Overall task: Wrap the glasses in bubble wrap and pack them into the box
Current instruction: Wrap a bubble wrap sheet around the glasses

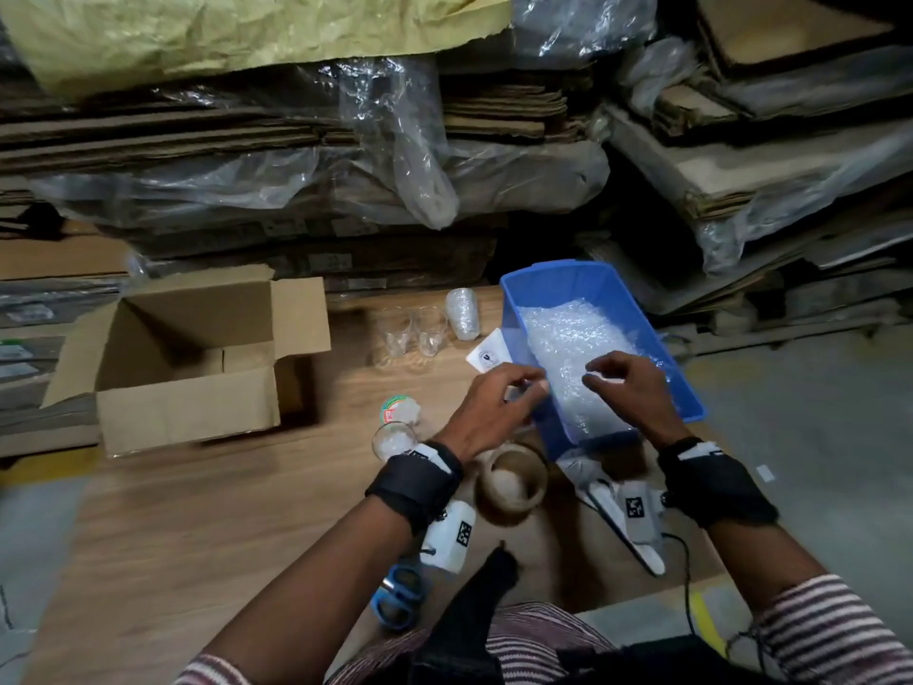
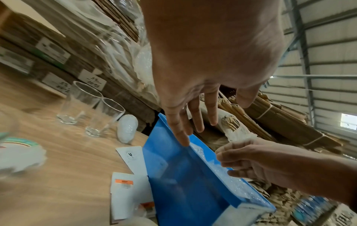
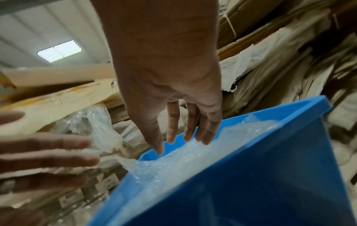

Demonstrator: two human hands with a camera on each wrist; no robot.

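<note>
A blue bin (image 1: 657, 348) on the wooden table holds a heap of bubble wrap (image 1: 568, 333). My left hand (image 1: 531, 385) hangs over the bin's left rim (image 2: 173, 152), fingers straight and touching the edge of the wrap. Over the wrap, my right hand (image 1: 600, 380) has its fingertips (image 3: 171, 140) down on the bubble wrap (image 3: 193, 157). Left of the bin stand two bare glasses (image 1: 395, 333) (image 1: 432, 333), beside one wrapped glass (image 1: 463, 313). The cardboard box (image 1: 187, 358) sits open and empty at the far left.
A tape roll (image 1: 511, 482) lies near my left wrist and blue-handled scissors (image 1: 400, 595) near the front edge. A white card (image 1: 489, 355) leans by the bin. A glass lies on its side (image 1: 393, 437) under a green-red labelled item. Stacked flat cardboard rises behind.
</note>
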